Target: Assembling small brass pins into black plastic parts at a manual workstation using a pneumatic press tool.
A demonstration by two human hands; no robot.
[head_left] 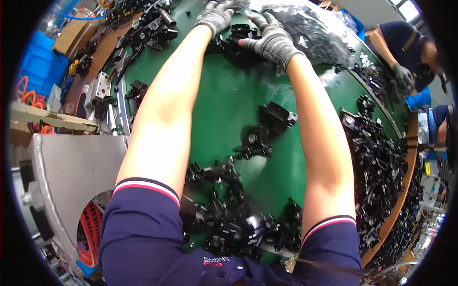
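Both my arms stretch far across a round green table [224, 95]. My left hand [218, 15], in a grey knit glove, reaches to the far edge and curls over black plastic parts [238, 33] there. My right hand [271, 38], also gloved, lies on the same cluster of black parts, fingers spread, next to a clear plastic bag of black parts [310, 28]. Whether either hand actually grips a part is hidden by the gloves and the parts themselves.
Loose black moulded parts lie in the table's middle [267, 128], near my body [229, 219] and heaped along the right rim [381, 167]. Another person [405, 52] in gloves works at the far right. A metal fixture [71, 167] and blue crates [38, 62] stand at left.
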